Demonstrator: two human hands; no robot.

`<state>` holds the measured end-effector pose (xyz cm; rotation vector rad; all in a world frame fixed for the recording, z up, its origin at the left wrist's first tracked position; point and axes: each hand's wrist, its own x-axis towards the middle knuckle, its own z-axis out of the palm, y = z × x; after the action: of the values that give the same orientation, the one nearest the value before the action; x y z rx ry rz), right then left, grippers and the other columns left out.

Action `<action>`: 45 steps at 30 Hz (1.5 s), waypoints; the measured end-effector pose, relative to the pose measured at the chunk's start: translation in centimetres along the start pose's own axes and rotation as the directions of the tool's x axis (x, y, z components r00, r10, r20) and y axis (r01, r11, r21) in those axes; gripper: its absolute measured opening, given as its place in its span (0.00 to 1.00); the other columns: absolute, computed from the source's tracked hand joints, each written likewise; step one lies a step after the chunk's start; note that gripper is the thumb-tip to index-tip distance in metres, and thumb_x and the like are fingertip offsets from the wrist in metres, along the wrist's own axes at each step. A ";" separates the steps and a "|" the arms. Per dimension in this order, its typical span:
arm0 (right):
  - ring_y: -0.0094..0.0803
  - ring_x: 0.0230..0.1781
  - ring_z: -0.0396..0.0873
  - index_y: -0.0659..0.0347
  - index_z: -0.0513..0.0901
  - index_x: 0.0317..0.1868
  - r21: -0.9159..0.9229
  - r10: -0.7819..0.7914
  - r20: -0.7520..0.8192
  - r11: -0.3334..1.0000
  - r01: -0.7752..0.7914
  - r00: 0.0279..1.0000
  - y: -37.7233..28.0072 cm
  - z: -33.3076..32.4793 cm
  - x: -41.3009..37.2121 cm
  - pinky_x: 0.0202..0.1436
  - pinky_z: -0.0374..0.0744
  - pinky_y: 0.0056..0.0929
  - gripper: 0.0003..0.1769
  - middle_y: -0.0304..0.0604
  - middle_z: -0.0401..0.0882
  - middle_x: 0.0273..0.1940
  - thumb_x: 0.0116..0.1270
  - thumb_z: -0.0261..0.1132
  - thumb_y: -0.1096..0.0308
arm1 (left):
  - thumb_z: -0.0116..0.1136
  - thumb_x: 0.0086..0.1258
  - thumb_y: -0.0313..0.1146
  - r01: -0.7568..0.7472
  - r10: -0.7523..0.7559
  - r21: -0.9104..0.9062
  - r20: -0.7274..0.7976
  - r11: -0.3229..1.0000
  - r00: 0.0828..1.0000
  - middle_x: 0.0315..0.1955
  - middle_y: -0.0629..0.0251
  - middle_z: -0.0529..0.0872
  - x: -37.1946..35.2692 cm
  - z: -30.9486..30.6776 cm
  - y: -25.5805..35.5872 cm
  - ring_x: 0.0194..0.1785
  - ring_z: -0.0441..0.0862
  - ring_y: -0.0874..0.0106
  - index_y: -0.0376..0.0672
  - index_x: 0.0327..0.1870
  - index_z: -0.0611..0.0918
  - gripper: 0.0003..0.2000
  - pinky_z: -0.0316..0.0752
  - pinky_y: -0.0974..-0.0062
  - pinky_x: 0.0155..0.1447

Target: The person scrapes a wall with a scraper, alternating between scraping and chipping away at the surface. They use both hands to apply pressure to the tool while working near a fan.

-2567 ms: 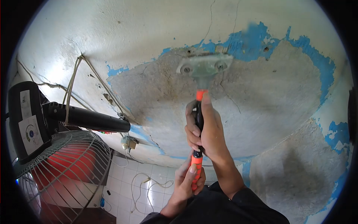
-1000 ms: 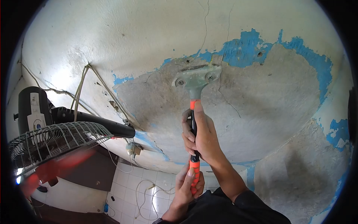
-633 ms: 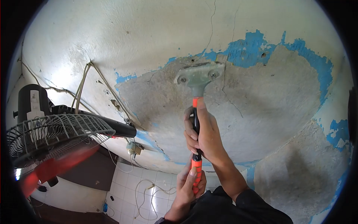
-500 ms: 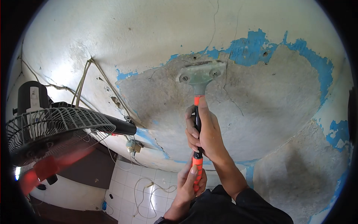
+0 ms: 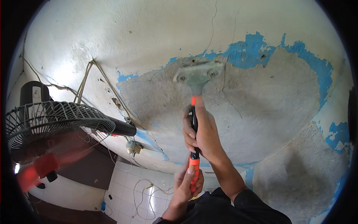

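Note:
A scraper with a wide grey-green head (image 5: pixel 198 75) and a black and orange handle lies against the bare grey patch of the wall (image 5: pixel 268 104), just under the edge of blue paint (image 5: pixel 244 52). My right hand (image 5: pixel 201 130) is wrapped round the black shaft below the head, its thumb along the neck. Lower down, my left hand (image 5: pixel 187 183) grips the orange end of the handle. The head is slightly blurred, and its blade edge cannot be made out clearly.
On the left stands a fan with a wire cage (image 5: pixel 59 119) and blurred red blades. Cables (image 5: pixel 84 80) hang along the wall beside a socket (image 5: pixel 133 146). A cord (image 5: pixel 136 201) lies on the white tiled floor (image 5: pixel 123 179). Cracks run up the wall.
The scraper and both my hands have shifted slightly left. The scraper head remains near the same blue paint edge, and both hands keep their hold.

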<state>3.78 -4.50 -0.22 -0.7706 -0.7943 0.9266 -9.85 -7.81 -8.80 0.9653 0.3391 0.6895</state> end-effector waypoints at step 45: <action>0.17 0.06 0.54 0.59 0.69 0.33 -0.023 0.051 0.007 0.998 -0.051 0.999 1.0 0.3 0.3 0.08 0.60 0.21 0.33 0.29 0.57 0.13 0.74 0.44 0.34 | 0.39 0.79 0.48 0.007 -0.008 -0.039 -0.019 0.999 1.000 0.14 0.68 0.64 -0.3 -0.7 0.0 0.07 0.55 0.81 0.39 0.69 0.59 0.26 0.50 0.83 0.11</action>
<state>3.23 -3.79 -0.88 -0.8106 -0.7959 0.9685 -10.48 -7.58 -9.21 0.9202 0.3446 0.6964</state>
